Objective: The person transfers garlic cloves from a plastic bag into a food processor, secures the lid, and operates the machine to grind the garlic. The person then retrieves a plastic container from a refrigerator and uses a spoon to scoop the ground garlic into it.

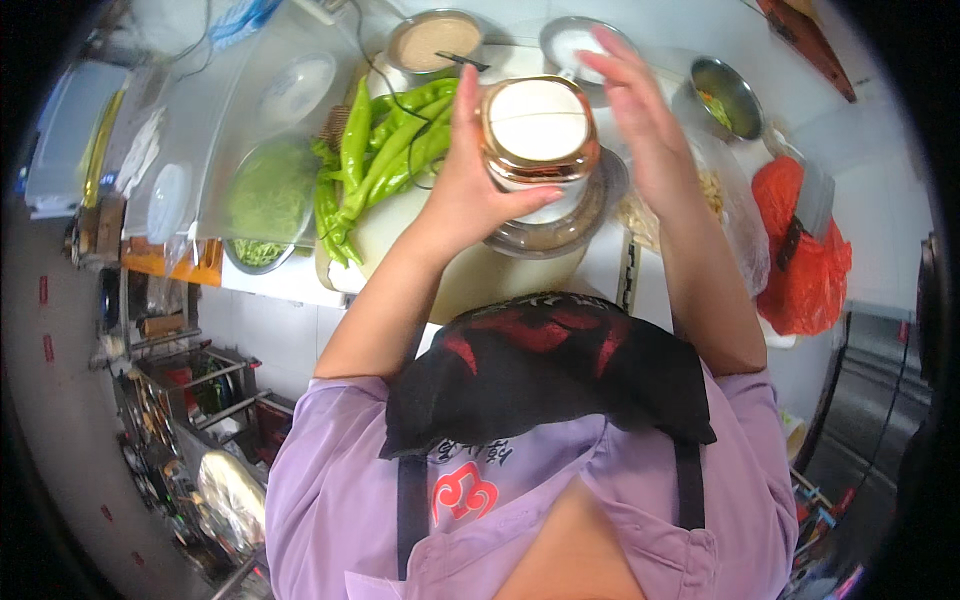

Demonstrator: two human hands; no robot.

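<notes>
The white motor head of an electric food chopper, ringed in shiny gold, stands over a round see-through bowl. My left hand grips the head from its left side, thumb across the front and a finger along the far side. To the right of the head, my right hand is raised with its fingers apart, holding nothing and slightly blurred. Beneath the bowl lies a pale cutting board. Long green peppers are heaped left of my left hand. What the bowl contains is hard to make out.
A black cord crosses the peppers. Behind stand bowls of light-brown paste and white powder, plus a metal bowl with vegetable shreds. Left is a covered bowl of green shreds; right, a red plastic bag.
</notes>
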